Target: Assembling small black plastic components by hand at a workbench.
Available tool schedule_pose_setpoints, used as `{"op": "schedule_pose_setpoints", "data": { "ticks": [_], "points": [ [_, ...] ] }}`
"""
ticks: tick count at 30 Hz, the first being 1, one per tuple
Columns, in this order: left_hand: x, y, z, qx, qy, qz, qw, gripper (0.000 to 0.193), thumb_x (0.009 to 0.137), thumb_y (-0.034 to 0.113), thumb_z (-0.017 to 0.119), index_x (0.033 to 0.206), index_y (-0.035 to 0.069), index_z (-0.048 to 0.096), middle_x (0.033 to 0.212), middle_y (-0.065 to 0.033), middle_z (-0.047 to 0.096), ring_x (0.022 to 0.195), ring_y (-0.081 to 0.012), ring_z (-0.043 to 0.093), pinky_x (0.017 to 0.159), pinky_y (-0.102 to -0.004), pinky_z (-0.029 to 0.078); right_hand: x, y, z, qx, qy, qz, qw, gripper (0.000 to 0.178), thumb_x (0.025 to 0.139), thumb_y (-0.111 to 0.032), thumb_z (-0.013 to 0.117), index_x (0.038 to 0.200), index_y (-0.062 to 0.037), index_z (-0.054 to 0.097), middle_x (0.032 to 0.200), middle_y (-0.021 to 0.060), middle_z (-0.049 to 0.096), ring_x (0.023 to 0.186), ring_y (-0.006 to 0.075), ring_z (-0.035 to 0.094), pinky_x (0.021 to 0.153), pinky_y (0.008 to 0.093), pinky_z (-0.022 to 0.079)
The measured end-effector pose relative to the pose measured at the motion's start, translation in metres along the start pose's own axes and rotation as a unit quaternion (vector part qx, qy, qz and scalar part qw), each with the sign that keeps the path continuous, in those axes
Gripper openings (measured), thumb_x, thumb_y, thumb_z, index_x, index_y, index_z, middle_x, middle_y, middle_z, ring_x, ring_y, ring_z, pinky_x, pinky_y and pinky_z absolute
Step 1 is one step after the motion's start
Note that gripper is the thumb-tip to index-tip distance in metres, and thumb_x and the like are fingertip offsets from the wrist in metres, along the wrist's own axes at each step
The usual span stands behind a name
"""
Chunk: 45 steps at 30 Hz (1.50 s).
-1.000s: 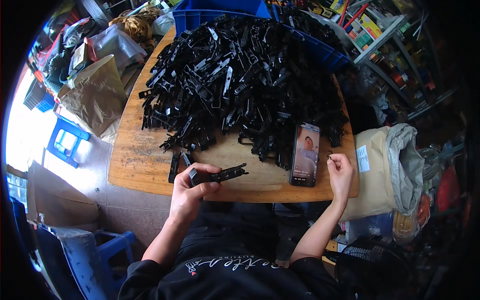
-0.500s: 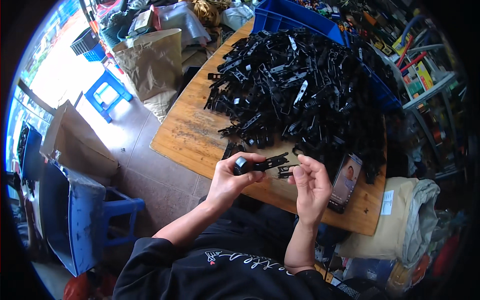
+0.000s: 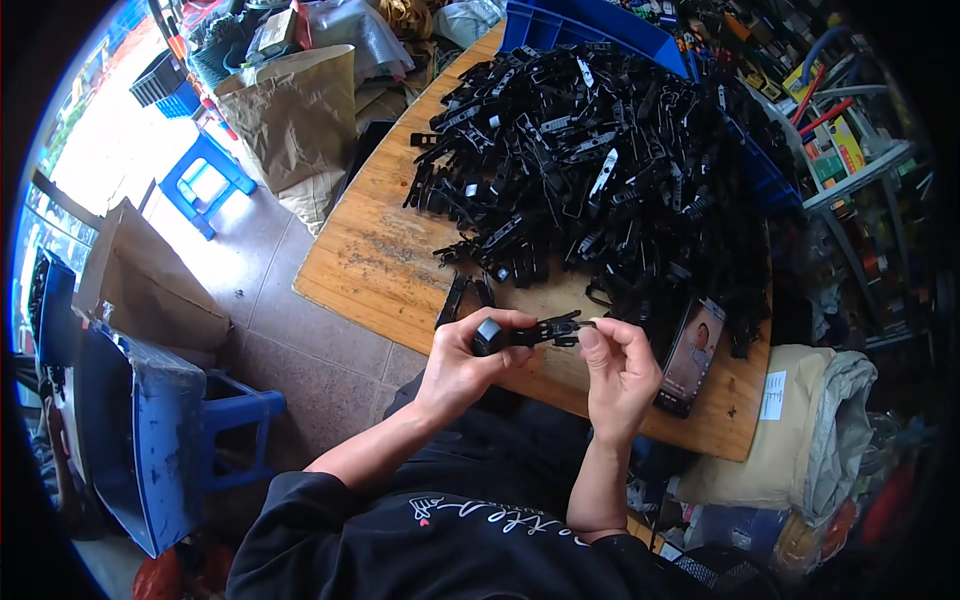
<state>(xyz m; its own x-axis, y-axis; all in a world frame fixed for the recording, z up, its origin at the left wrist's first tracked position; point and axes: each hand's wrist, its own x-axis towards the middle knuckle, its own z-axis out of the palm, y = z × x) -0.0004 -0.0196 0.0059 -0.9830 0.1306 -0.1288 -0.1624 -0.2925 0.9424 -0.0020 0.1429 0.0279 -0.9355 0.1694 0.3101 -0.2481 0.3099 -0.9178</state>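
My left hand (image 3: 450,375) is closed around a black plastic part (image 3: 490,336) with a thick, shiny rounded end. A slim black arm of it reaches out toward my right hand (image 3: 622,378). Thumb and fingertips of that hand pinch a small black plastic piece (image 3: 566,338), which meets or overlaps the slim arm; whether the two are joined I cannot tell. Just beyond the hands, a large heap of similar black plastic parts (image 3: 560,150) covers much of the wooden table (image 3: 365,250).
A phone (image 3: 690,360) with a lit screen lies right of my right hand. A blue crate (image 3: 600,30) stands behind the heap. Left on the floor are a blue stool (image 3: 205,180), paper bags (image 3: 290,120) and a blue bin (image 3: 165,440). Shelving (image 3: 860,180) rises at the right.
The piece in my right hand has come up against the slim arm of the left-hand part, closing the small gap. The view has shifted slightly.
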Motion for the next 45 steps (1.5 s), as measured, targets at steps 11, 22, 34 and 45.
{"op": "schedule_pose_setpoints", "data": {
  "ticks": [11, 22, 34, 45],
  "points": [
    [-0.015, -0.003, -0.002, -0.052, -0.013, -0.067, 0.996, 0.031, 0.071, 0.003, 0.069, 0.101, 0.001, 0.060, 0.081, -0.0043, 0.060, 0.069, -0.0113, 0.057, 0.066, -0.0219, 0.045, -0.021, -0.007, 0.010, -0.105, -0.083, 0.048, 0.990, 0.030, 0.074, -0.015, 0.072, 0.100, -0.0031, 0.061, 0.053, 0.0021, 0.050, 0.046, 0.0082, 0.047, 0.045, 0.0238, 0.039],
    [-0.005, 0.000, -0.008, -0.057, 0.004, -0.039, 0.998, 0.037, 0.072, -0.002, 0.064, 0.108, 0.002, 0.057, 0.088, -0.0045, 0.060, 0.078, -0.0116, 0.058, 0.072, -0.0236, 0.047, 0.040, 0.027, -0.016, -0.362, -0.023, -0.184, 0.913, 0.010, 0.068, -0.007, 0.069, 0.073, -0.0034, 0.061, 0.075, 0.0052, 0.051, 0.074, 0.0215, 0.049, 0.067, 0.0324, 0.039],
    [0.007, 0.002, -0.005, -0.072, 0.009, -0.020, 0.997, 0.043, 0.072, -0.003, 0.061, 0.114, 0.002, 0.054, 0.095, -0.0049, 0.061, 0.088, -0.0110, 0.057, 0.082, -0.0234, 0.043, 0.021, 0.035, -0.022, 0.404, -0.101, 0.221, 0.882, 0.012, 0.085, -0.017, 0.058, 0.094, -0.0093, 0.061, 0.108, 0.0109, 0.058, 0.072, 0.0088, 0.054, 0.059, 0.0227, 0.040],
    [0.005, 0.007, -0.004, -0.139, -0.033, -0.062, 0.988, 0.041, 0.071, -0.003, 0.058, 0.112, 0.000, 0.055, 0.085, -0.0078, 0.062, 0.080, -0.0138, 0.059, 0.078, -0.0247, 0.044, 0.005, 0.006, -0.005, 0.386, -0.082, 0.150, 0.906, 0.031, 0.081, -0.007, 0.058, 0.110, -0.0038, 0.047, 0.100, 0.0143, 0.057, 0.081, 0.0154, 0.057, 0.068, 0.0257, 0.048]
  ]
}}
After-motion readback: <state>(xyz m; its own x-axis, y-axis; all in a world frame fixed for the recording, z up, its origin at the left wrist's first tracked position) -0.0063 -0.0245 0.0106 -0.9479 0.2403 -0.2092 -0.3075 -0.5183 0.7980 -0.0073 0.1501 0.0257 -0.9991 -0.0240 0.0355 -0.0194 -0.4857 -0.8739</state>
